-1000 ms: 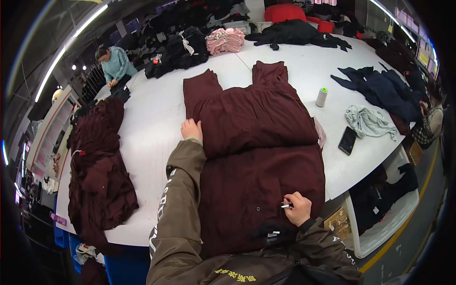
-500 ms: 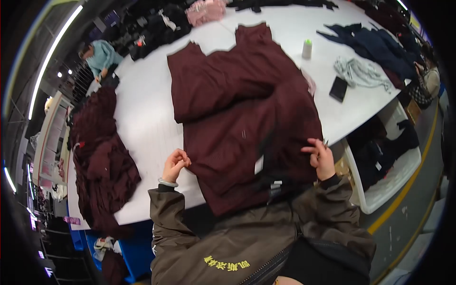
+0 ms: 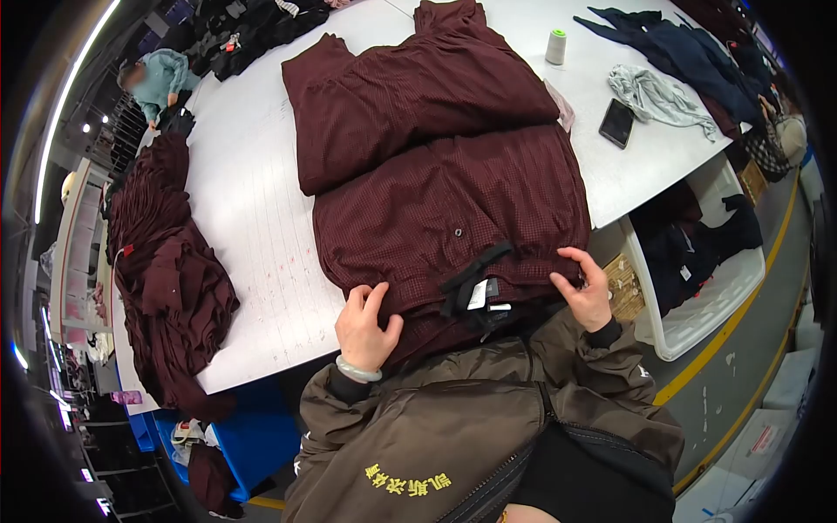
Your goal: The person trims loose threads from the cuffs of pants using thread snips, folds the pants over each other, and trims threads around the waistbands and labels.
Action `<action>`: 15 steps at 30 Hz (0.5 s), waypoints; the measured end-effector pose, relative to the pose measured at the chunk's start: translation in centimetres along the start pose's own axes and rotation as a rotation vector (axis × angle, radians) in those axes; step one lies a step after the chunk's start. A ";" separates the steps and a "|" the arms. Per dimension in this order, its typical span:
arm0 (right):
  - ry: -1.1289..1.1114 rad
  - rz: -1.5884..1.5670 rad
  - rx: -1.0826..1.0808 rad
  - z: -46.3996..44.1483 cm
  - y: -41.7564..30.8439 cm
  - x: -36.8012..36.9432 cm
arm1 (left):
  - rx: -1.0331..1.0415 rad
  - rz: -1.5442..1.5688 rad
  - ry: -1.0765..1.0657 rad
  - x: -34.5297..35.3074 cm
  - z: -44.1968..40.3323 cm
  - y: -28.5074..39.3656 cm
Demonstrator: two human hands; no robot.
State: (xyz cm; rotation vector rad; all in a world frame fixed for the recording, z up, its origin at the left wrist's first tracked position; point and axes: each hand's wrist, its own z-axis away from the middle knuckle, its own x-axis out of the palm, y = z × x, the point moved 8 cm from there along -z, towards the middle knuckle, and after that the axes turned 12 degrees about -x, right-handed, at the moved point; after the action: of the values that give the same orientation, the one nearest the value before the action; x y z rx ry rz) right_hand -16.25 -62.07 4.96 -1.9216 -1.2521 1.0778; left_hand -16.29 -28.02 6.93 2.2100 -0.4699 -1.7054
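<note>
Maroon trousers with a fine check (image 3: pixel 449 192) lie in front of me on the white table, legs folded away and waist towards me. A black drawstring (image 3: pixel 475 268) and a white label (image 3: pixel 478 295) show at the waistband. My left hand (image 3: pixel 366 331), with a pale bangle at its wrist, grips the left end of the waistband between fingers and thumb. At the opposite end my right hand (image 3: pixel 586 292) holds the waistband edge, index finger above and thumb below. More maroon cloth lies under the waistband, partly hidden by my jacket.
A maroon garment heap (image 3: pixel 174 270) hangs over the left table edge above a blue bin (image 3: pixel 253 436). Right of the trousers are a thread cone (image 3: pixel 555 48), a phone (image 3: pixel 616 123) and grey cloth (image 3: pixel 654 100). A white crate (image 3: pixel 711 314) holds dark garments. Two other people are farther off.
Both hands were raised beside the trousers and now hold the waistband ends. The left hand moved right and down. The waist now lies flatter, with its drawstring showing. The view has tilted down.
</note>
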 end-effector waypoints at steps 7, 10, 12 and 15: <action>-0.333 0.206 -0.006 -0.8 -0.3 -2.7 | 0.182 0.248 0.132 -7.6 0.5 0.2; -0.219 0.170 -0.040 0.2 1.0 -2.5 | -0.157 0.160 -0.158 -3.9 1.6 -3.4; -0.177 0.148 -0.058 0.0 1.6 -2.0 | -0.270 0.125 -0.245 -2.6 1.6 -5.3; -0.094 0.121 0.155 0.1 3.7 -2.7 | -0.210 0.498 -0.174 -2.9 0.6 -6.9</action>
State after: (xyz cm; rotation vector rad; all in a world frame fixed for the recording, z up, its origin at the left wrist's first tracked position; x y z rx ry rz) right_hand -15.31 -65.97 2.70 -1.8671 -1.0784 1.3009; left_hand -17.11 -20.62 6.30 1.6313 -0.7699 -1.5889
